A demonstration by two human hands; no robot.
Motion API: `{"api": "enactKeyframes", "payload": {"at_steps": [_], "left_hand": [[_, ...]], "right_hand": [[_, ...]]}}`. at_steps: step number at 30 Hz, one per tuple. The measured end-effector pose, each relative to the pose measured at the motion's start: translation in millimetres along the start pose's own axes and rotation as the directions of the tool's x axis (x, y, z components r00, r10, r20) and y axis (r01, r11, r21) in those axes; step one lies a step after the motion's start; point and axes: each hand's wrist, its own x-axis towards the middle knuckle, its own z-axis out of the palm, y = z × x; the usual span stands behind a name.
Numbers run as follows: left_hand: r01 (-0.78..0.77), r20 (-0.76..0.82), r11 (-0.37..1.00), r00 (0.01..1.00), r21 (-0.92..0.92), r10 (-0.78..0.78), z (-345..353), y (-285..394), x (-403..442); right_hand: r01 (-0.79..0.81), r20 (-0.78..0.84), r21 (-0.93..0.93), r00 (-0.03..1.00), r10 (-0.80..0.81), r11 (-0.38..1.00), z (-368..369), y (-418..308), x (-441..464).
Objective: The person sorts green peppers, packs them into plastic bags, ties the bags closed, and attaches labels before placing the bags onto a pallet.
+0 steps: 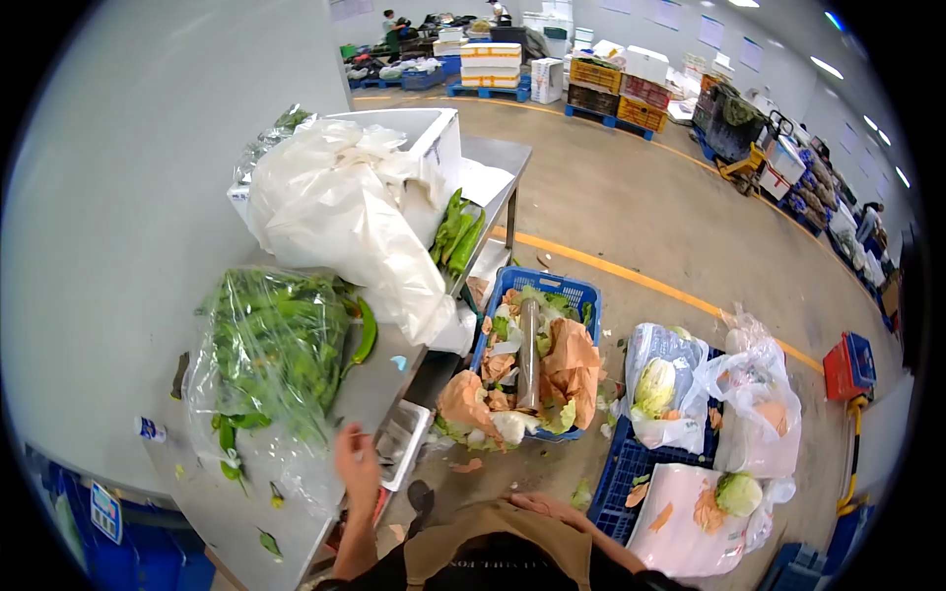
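Observation:
My left hand (358, 461) hovers at the metal table's edge (320, 537), near a clear plastic bag (266, 345) of green peppers. It appears empty, with its fingers apart and slightly blurred. My right hand (544, 505) lies flat against my brown apron (473, 532) and holds nothing. A long green pepper (367, 333) lies beside the bag, and several loose ones are scattered on the near tabletop. Behind the bag, a white plastic liner (345, 187) spills out of a white foam box (434, 148). More long green peppers (458, 236) lie to that box's right.
A blue crate (594, 295) of vegetable scraps and brown paper stands right of the table. Farther right, bagged cabbages (652, 389) and pink-white packs (685, 522) rest on dark blue crates. Stacked boxes (491, 64) on pallets and other people (394, 30) are in the background.

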Motion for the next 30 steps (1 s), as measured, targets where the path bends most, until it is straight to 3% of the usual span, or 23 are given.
{"api": "enactKeyframes", "payload": {"at_steps": [1, 5, 8, 10, 12, 13, 14, 16, 19, 20, 22, 25, 26, 30], "left_hand": [[0.087, 0.183, 0.988, 0.981, -0.128, -0.062, 35, -13, -15], [-0.011, 0.62, 0.994, 0.781, -0.108, 0.076, 123, 47, -43], [-0.219, 0.764, 0.963, 0.592, -0.155, 0.257, 178, 59, -41], [-0.308, 0.793, 0.944, 0.542, -0.121, 0.278, 203, 71, -38], [-0.337, 0.735, 0.934, 0.602, -0.119, 0.311, 223, 60, -32], [-0.312, 0.708, 0.95, 0.665, -0.025, 0.237, 228, 59, -21], [-0.367, 0.566, 0.93, 0.769, 0.01, 0.298, 225, 57, -6], [-0.238, 0.357, 0.961, 0.918, 0.142, 0.174, 218, 39, 26], [-0.003, 0.05, 0.97, 0.999, 0.245, -0.009, 183, 17, 79], [-0.025, -0.076, 0.963, 0.996, 0.267, 0.047, 176, -11, 96], [0.078, -0.149, 0.91, 0.989, 0.407, -0.018, 153, -38, 130], [-0.265, -0.016, 0.684, 0.927, 0.68, 0.375, 128, -70, 180], [-0.325, 0.075, 0.608, 0.914, 0.724, 0.399, 122, -72, 196], [-0.476, 0.377, 0.297, 0.864, 0.828, 0.334, 75, -79, 237]], "right_hand": [[0.004, -0.028, 0.111, 1.0, -0.001, 0.994, -8, 10, -21], [0.016, -0.172, 0.352, 0.984, 0.048, 0.936, -34, 39, -76], [0.019, -0.304, 0.406, 0.946, 0.116, 0.914, -46, 60, -101], [0.035, -0.393, 0.439, 0.906, 0.157, 0.898, -52, 72, -118], [0.042, -0.449, 0.438, 0.876, 0.177, 0.898, -61, 79, -126], [0.047, -0.469, 0.437, 0.864, 0.183, 0.898, -64, 81, -128], [0.051, -0.486, 0.437, 0.853, 0.188, 0.898, -67, 82, -127], [0.049, -0.5, 0.429, 0.844, 0.192, 0.902, -73, 80, -123], [0.046, -0.516, 0.415, 0.834, 0.193, 0.909, -75, 76, -108], [0.046, -0.515, 0.407, 0.836, 0.188, 0.912, -76, 73, -102], [0.039, -0.505, 0.382, 0.846, 0.173, 0.923, -79, 68, -90], [0.019, -0.463, 0.325, 0.875, 0.141, 0.946, -91, 58, -58], [-0.002, -0.428, 0.307, 0.893, 0.14, 0.952, -100, 54, -41], [0.126, -0.276, -0.171, 0.946, -0.171, 0.977, -105, -31, 55]]}}
